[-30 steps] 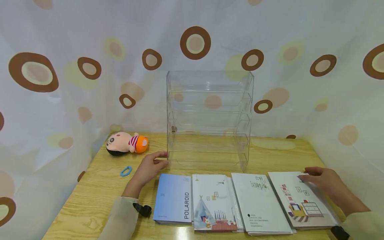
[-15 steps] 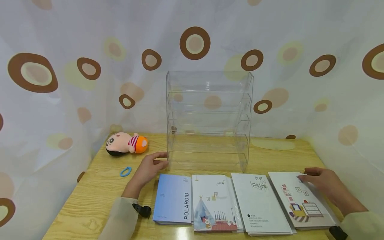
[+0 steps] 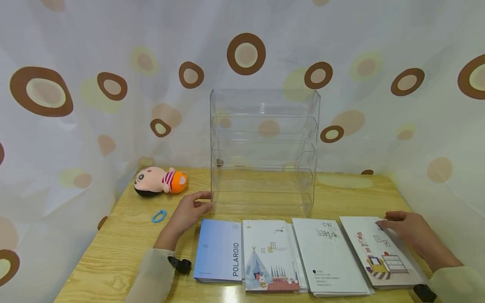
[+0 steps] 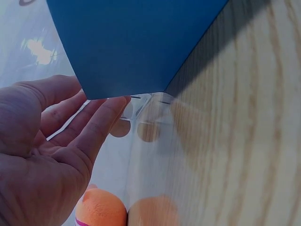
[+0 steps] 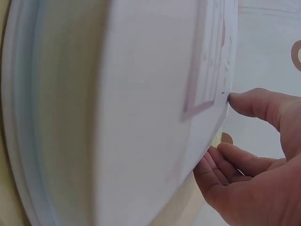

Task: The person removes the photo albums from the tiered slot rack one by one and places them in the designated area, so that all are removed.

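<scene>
A clear tiered acrylic rack (image 3: 263, 168) stands upright at the middle of the table. My left hand (image 3: 191, 210) touches its lower left side with fairly straight fingers. Four covers lie in a row before the rack: a blue photo album (image 3: 219, 250) marked POLAROID, a white album with a tent drawing (image 3: 270, 256), a white album with dark lettering (image 3: 331, 256), and a white album with a furniture drawing (image 3: 384, 252). At the far right corner of that last album, my right hand (image 3: 411, 233) has its thumb on the cover and curled fingers at the edge.
On the table's left lies a plush doll (image 3: 161, 180) in orange shorts. A blue band (image 3: 159, 216) lies nearer, left of my left hand. Behind and at both sides hangs a white curtain (image 3: 212, 38) with brown ring patterns.
</scene>
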